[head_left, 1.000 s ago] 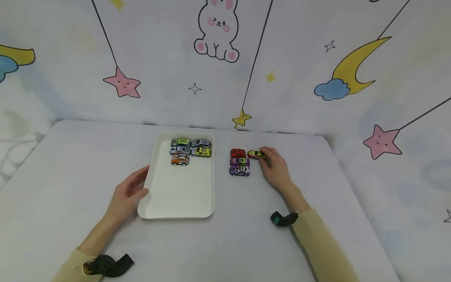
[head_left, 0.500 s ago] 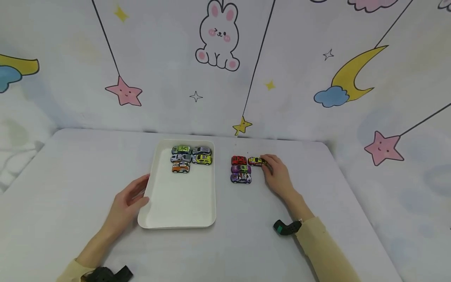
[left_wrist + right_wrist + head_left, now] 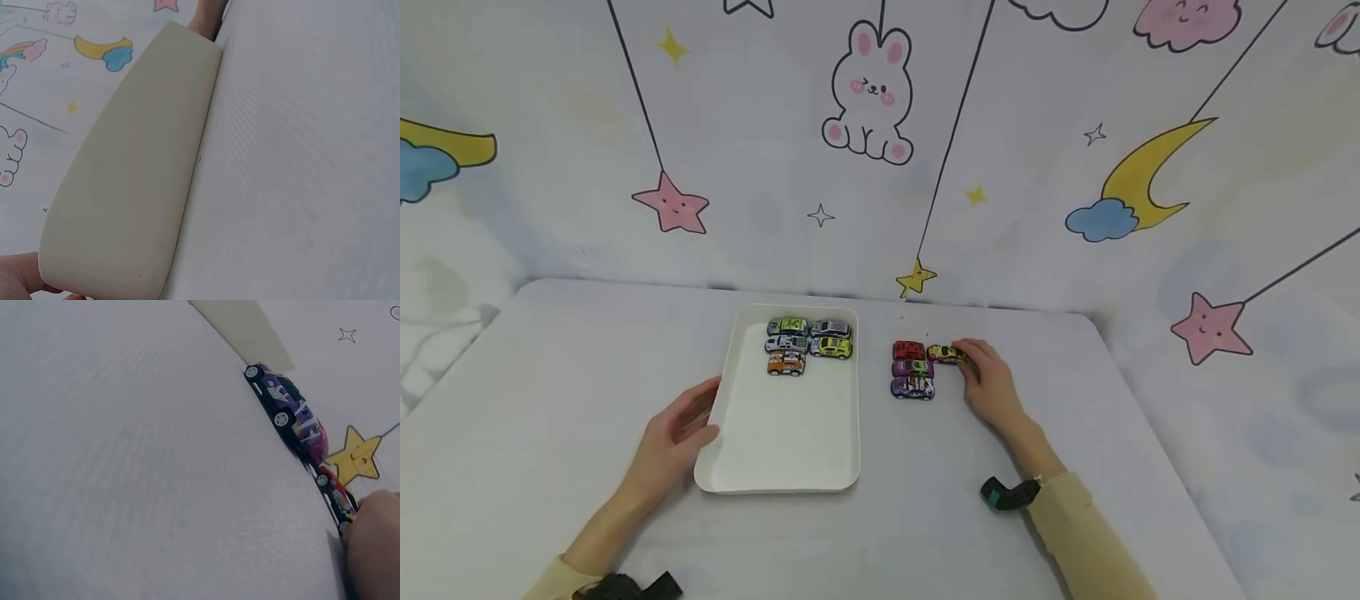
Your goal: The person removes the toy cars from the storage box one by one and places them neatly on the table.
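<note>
My left hand [image 3: 668,437] grips the left edge of a white tray [image 3: 782,467], thumb at the rim and fingers along the outer wall. Part of this hand shows at the tray's corner in the left wrist view, where the tray's side wall [image 3: 125,169] fills the middle. Several toy cars [image 3: 786,363] sit grouped at the tray's far end. To the right of the tray, my right hand [image 3: 992,385] pinches the rear of a yellow and red toy car [image 3: 942,354] on the table. Its fingertips are partly hidden in the right wrist view.
Left of the held car, a red car [image 3: 908,350], a purple car [image 3: 913,368] and a purple and white car [image 3: 913,388] stand in a column. The white-covered table [image 3: 925,533] meets a printed cloth backdrop [image 3: 1015,100] at the back.
The scene sits lower in the head view as the camera has tilted up. Both hands keep their places at the tray and the yellow and red toy car.
</note>
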A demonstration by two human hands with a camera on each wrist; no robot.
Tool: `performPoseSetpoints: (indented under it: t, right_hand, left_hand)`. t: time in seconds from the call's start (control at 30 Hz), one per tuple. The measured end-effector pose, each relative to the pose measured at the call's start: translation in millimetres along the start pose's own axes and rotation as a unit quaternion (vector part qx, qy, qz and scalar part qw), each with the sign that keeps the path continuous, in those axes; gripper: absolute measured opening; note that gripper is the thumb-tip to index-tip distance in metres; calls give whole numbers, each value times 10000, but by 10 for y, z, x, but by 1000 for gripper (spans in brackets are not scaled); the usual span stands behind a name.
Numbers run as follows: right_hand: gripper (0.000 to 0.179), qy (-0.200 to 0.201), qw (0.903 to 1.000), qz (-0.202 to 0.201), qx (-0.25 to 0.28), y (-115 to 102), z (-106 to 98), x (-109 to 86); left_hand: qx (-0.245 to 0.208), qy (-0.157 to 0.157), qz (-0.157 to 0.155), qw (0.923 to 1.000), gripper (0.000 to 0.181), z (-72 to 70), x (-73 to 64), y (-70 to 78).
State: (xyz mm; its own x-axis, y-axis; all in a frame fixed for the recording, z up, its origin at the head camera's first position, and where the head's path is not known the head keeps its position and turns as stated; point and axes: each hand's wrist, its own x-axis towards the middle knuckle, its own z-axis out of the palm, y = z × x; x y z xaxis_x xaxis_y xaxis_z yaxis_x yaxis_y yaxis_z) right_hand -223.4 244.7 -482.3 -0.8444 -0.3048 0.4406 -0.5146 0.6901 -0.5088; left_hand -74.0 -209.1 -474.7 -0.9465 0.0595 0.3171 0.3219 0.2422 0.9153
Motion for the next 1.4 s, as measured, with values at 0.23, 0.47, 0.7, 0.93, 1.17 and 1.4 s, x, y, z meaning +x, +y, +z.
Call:
performPoseSetpoints:
  t: [0.23,0.47,0.7,0.93,1.17,1.4]
  right_hand:
    - [41,105,9997,-200,46,13,36,31]
    - [47,665,9966,-489,-20,-1,38,34]
    - [43,1615,9797,-1142,332,-285,93,70]
    - [35,1095,9736,-1864,727,-811,345,224]
    - [42,12,9869,-1542,479,-1130,583,391]
    - [48,-752,9913,-1070,127,-1297,769,565]
  left_hand:
    - [43,69,-14,10000,55,-24,-10,-9]
    - [38,81,-19,10000,55,-21,-17,-30]
    - [139,110,-41,9998,55,-49,-24,-12]
    - [116,106,-35,9999,55,-46,-33,-44]
    - [-114,23,-7,9999,56,4,-31,-102]
    - [-92,41,15,9999,56,11,-30,-69]
